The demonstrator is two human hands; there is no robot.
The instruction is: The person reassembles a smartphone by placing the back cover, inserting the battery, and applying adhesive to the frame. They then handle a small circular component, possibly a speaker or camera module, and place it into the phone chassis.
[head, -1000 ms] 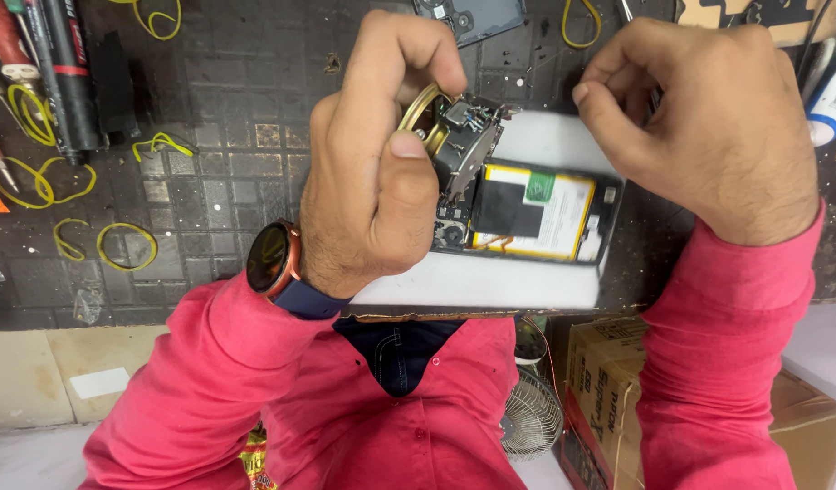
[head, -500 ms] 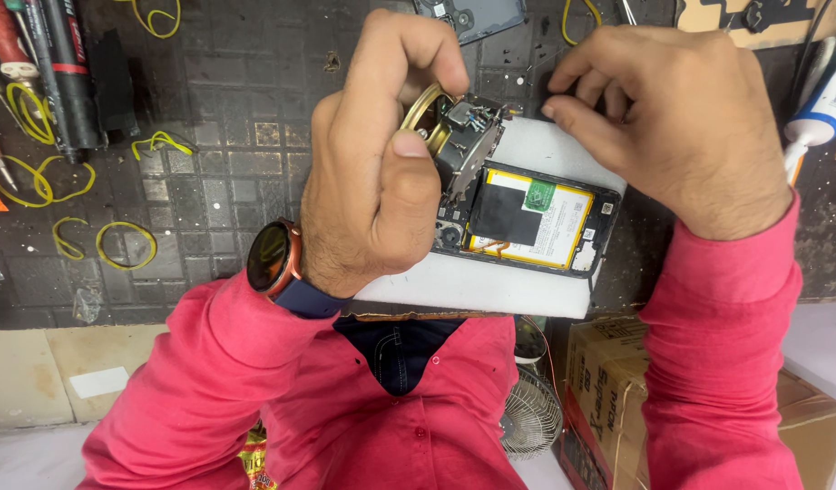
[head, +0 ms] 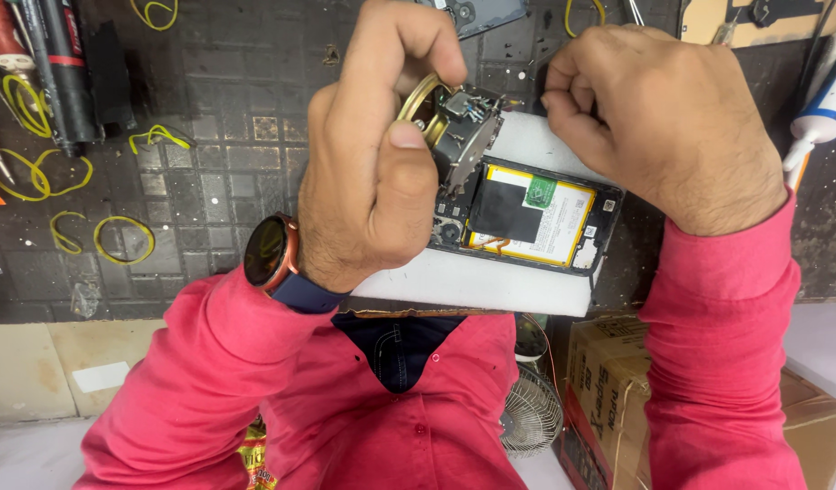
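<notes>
Your left hand pinched a small board with brass ring, lifted just above the opened phone. Beyond, your right hand was fisted; contents hidden. A loosened pinch could've dropped it onto the battery.

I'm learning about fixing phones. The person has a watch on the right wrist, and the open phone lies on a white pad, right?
Not quite. The head view shows the watch on the left wrist, next to the left hand, not the right. The rest holds: the open phone lies on the white pad.
</notes>
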